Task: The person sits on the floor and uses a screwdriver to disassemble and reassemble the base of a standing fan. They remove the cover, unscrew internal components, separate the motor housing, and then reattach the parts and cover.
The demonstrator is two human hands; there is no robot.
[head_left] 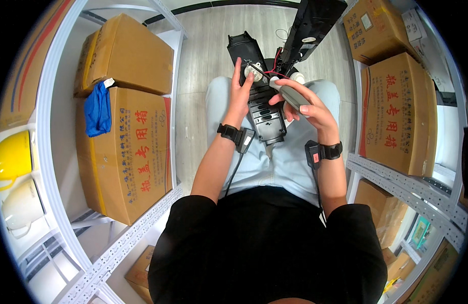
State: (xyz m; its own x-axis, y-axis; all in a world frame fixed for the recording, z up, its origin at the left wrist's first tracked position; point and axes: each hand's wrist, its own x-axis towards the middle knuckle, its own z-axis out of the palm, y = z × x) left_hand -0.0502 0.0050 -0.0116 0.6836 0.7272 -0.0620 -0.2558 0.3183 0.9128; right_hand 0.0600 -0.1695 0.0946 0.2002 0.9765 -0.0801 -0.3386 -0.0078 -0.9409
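Grey wood-look floor (pixel 192 126): open strip beside denim-clad left knee (pixel 219 96). Black slotted plastic housing (pixel 267 117): between knees. Left hand (pixel 239 96): fingers extended, housing's left edge; grip unclear. Right hand (pixel 317 112): holding grey-handled tool (pixel 294 96).

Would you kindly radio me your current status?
Right grip holding grey-handled tool. Left grip at black housing. Red wire close by the tool.

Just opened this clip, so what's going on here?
A person's right hand holds a grey-handled screwdriver, its shaft angled toward a black plastic housing between the knees. The left hand is at the housing's left side, thumb by a pale round part. Red wires show near a taller black casing. Tip contact is unclear.
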